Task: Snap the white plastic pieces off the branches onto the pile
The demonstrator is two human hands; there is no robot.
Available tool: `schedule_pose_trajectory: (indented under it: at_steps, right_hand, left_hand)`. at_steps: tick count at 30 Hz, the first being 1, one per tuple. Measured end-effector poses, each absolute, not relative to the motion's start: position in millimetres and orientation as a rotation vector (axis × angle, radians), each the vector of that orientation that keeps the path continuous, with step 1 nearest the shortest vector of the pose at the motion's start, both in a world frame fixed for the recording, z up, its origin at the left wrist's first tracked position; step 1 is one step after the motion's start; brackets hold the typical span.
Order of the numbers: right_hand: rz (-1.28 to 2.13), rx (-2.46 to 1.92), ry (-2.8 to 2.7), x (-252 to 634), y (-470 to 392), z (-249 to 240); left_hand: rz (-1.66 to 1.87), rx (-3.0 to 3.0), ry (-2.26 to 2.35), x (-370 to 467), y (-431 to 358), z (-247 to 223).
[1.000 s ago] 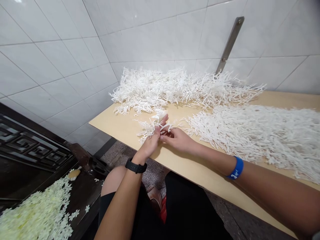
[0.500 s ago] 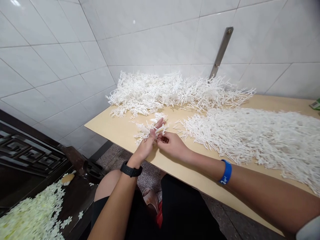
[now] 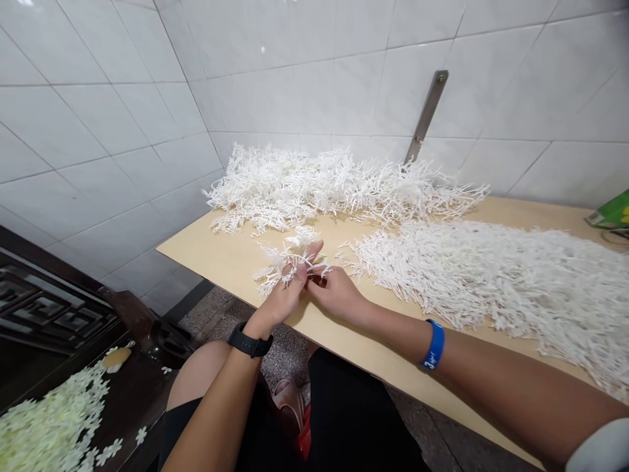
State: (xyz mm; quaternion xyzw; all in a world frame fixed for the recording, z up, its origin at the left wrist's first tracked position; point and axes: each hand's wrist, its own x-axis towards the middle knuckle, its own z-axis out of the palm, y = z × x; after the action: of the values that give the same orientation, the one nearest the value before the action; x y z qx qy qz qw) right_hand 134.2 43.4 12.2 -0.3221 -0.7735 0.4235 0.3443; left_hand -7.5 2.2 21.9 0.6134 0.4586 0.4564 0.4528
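Note:
My left hand (image 3: 289,292) is closed round a bunch of white branching stems (image 3: 275,267) over the front left part of the table. Close against it on the right, my right hand (image 3: 337,296) has its fingertips pinched at the base of the bunch; what they hold is too small to make out. Behind both hands lies a long heap of white branched stems (image 3: 314,187). A flatter spread of thin white pieces (image 3: 491,275) covers the right of the tan table (image 3: 196,250).
A green packet (image 3: 612,213) lies at the table's far right. A metal strip (image 3: 426,118) is fixed to the tiled wall. At the lower left, pale flower pieces (image 3: 54,419) and a tan object (image 3: 116,359) lie on a dark wooden seat.
The view has shifted slightly, showing more of the green packet. Both hands stay together at the bunch, its stems turned a little.

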Motion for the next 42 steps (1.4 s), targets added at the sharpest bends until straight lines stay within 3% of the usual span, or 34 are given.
schedule_pose_trajectory:
  at_steps: [20,28,34,38,42]
  right_hand:
    - [1.243,-0.802,-1.997,133,43,9]
    - [0.954,-0.661,-2.121,134,41,16]
    - [0.786,-0.577,-2.31,144,39,21]
    - [0.335,-0.902,-2.399,160,61,21]
    - [0.171,-1.08,-2.274,169,76,19]
  left_hand:
    - [1.202,1.707,1.147,-6,2,22]
    - [1.381,1.355,1.37,-7,7,16]
    - [1.714,0.9,1.405,-12,19,8]
    - [1.503,1.043,1.495,-13,16,4]
    - [1.709,0.884,1.337,-12,16,2]
